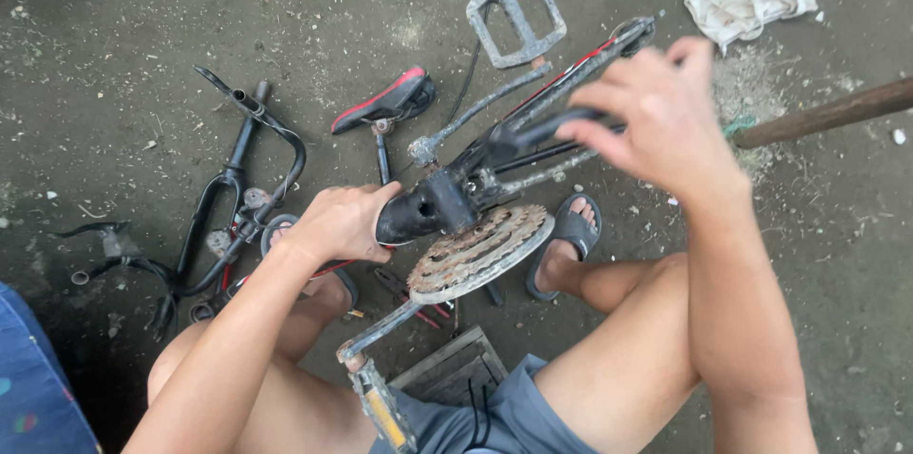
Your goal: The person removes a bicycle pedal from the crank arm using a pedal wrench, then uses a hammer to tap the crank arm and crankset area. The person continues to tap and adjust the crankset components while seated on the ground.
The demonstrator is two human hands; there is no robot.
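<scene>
Left hand (pixel 338 223) is closed around the bottom bracket shell (pixel 418 212) of the bicycle frame (pixel 533 107). The frame's long axis runs up and rightward from it to the right hand (pixel 656 112), apparently wrapped around a tube. Rusty chainring (pixel 480 250) sits just below.

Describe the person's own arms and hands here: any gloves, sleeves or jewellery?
Both arms are bare along all that shows, with no sleeves in view. The left hand and right hand wear no gloves, and no rings, watch or wristband can be seen. Grey shorts and dark slide sandals are worn.
</scene>
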